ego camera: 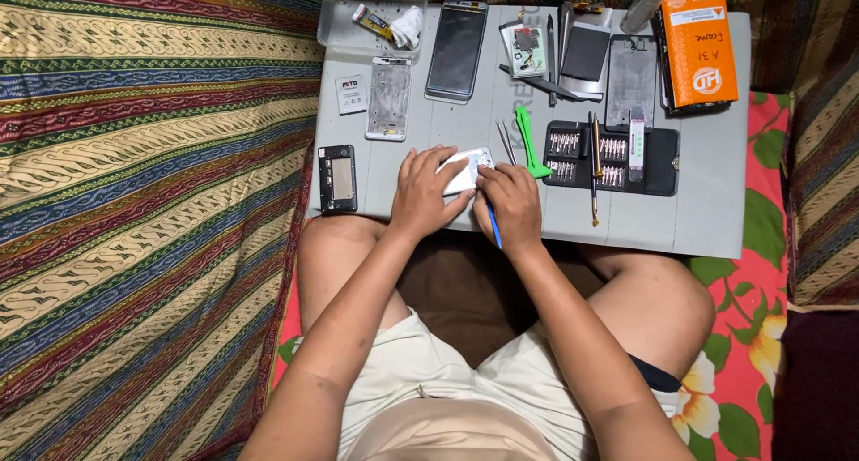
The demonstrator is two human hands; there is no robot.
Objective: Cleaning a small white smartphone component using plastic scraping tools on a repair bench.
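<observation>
My left hand [424, 191] presses down on a small white phone body [466, 168] lying on the grey work mat [707, 192], fingers spread over its left half. Against the phone's right edge, my right hand [510, 203] grips a thin blue tool [494, 226], whose handle sticks out below the fingers. The tool's tip is hidden under my fingers. Both hands sit at the mat's near edge, above my crossed legs.
On the mat lie tweezers [506, 141], a green pry tool [529, 141], a black screwdriver-bit case [662, 161], a black phone frame [338, 178], a white frame [389, 98], a phone [457, 51], a battery [351, 94], an orange box [705, 47] and a clear tray [338, 27]. Striped cloth lies left.
</observation>
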